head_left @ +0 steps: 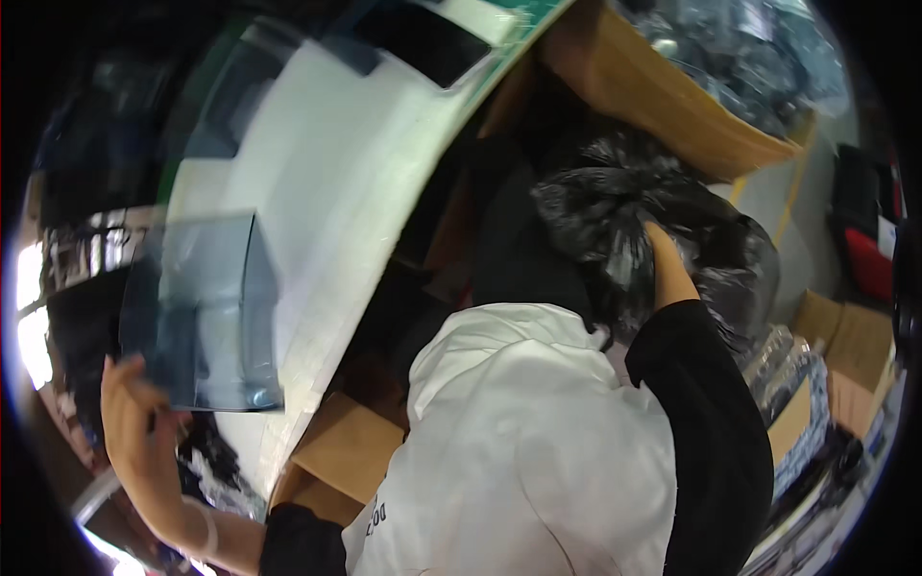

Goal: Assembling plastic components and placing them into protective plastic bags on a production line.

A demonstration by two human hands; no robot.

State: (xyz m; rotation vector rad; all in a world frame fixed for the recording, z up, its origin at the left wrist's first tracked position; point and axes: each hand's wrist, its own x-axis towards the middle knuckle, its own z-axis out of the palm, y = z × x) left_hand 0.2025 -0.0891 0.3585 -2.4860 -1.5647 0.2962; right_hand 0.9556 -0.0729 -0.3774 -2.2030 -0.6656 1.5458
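- Your left hand point(134, 422), lower left of the frame, pinches the lower corner of a clear plastic bag point(202, 317); fingers closed on its edge, bag held up flat in front of the white desk point(327, 182).
- Your right hand point(669, 271), right of centre, reaches into a black plastic sack point(624, 221). Fingers are buried in the film, so you cannot tell whether they are clenched or loose.
- The sack sits centre right, below a brown cardboard box point(663, 96) at upper right.
- Judgement: the clear bag is light, limp and slick; a corner pinch will let it sag. Take it along the open edge.
- Judgement: the sack film is thin, crinkly and tear-prone; gather it at the bunched mouth, not the stretched side.
- More cardboard point(351, 446) lies lower centre, by your white shirt point(519, 442).
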